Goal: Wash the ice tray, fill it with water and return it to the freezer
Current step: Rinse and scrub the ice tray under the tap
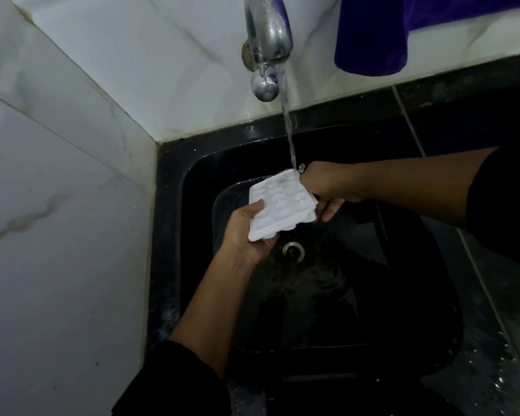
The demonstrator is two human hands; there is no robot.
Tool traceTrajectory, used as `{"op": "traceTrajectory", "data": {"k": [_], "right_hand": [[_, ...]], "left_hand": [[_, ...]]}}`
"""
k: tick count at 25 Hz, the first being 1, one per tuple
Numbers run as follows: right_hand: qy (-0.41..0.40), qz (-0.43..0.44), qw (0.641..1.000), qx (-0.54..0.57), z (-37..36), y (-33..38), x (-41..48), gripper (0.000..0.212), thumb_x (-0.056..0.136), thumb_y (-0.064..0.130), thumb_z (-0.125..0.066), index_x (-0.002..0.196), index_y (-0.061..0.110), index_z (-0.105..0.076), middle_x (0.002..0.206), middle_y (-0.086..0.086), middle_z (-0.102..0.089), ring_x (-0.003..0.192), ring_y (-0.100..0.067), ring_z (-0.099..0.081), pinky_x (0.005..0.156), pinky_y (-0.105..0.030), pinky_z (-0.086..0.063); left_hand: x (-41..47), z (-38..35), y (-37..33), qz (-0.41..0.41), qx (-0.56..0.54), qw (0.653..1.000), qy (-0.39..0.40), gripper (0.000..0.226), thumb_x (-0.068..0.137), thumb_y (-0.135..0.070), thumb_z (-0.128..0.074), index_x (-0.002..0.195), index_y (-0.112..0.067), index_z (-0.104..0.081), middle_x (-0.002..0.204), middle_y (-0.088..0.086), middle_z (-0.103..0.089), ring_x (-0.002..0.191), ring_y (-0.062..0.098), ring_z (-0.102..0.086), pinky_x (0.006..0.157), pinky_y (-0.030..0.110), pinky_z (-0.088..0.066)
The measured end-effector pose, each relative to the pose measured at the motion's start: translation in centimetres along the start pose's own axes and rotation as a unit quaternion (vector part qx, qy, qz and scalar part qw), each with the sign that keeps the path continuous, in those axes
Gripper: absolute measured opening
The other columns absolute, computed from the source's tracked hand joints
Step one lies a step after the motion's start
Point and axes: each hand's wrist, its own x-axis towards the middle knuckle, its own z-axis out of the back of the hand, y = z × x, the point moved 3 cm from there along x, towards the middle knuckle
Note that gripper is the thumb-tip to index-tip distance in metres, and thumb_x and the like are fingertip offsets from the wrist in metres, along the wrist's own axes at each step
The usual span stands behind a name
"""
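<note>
Ice tray (279, 205) gripped between both hands, under running tap (267, 40).

White plastic ice tray (282, 205): rectangular, with rows of rounded moulded cells. Whether the upward face shows hollows or bumps cannot be told. The tray is held tilted over the basin of a black sink (198, 187), its far corner raised into the stream of water (287, 121), which strikes there. The left hand (246, 232) grips the near end, thumb on the upper face. The right hand (324, 187) holds the far right edge.
</note>
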Motion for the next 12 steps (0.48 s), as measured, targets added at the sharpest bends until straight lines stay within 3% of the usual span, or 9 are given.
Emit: {"op": "traceTrajectory", "data": {"k": [3,8,10,12], "right_hand": [[-0.014,-0.01,1.0,-0.01,0.6,-0.2,0.2,0.031,0.101,0.019,-0.049,0.089,0.001,-0.072,0.071,-0.01,-0.074,0.064,-0.024,-0.069,0.059,-0.033,-0.06],[-0.029,0.016,0.998,0.052,-0.8,-0.5,0.1,0.027,0.099,0.018,-0.055,0.103,-0.004,-0.072,0.092,-0.023,-0.076,0.073,-0.03,-0.071,0.062,-0.039,-0.063],[-0.037,0.031,0.997,0.066,-0.6,-0.5,0.4,0.026,0.098,0.017,-0.057,0.103,-0.005,-0.071,0.092,-0.024,-0.075,0.078,-0.034,-0.073,0.07,-0.046,-0.065],[-0.069,0.022,0.994,0.085,0.4,-0.6,0.9,0.027,0.099,0.017,-0.055,0.101,-0.005,-0.07,0.093,-0.024,-0.075,0.079,-0.035,-0.075,0.067,-0.046,-0.066]], "left_hand": [[-0.7,-0.1,0.5,0.006,0.012,1.0,0.015,0.028,0.107,-0.014,-0.046,0.104,0.006,-0.065,0.078,0.017,-0.076,0.052,0.021,-0.071,0.041,0.019,-0.05],[0.4,0.6,0.1,-0.006,-0.008,1.0,0.023,0.032,0.107,-0.018,-0.046,0.106,0.009,-0.064,0.085,0.022,-0.076,0.062,0.028,-0.075,0.048,0.027,-0.057],[0.6,0.8,0.5,-0.012,-0.016,0.999,0.034,0.031,0.107,-0.015,-0.045,0.105,0.009,-0.064,0.087,0.021,-0.074,0.06,0.025,-0.074,0.046,0.023,-0.055],[0.5,0.5,1.3,-0.009,-0.007,0.999,0.042,0.03,0.107,-0.014,-0.046,0.114,0.009,-0.063,0.089,0.021,-0.072,0.058,0.022,-0.072,0.043,0.021,-0.051]]}}
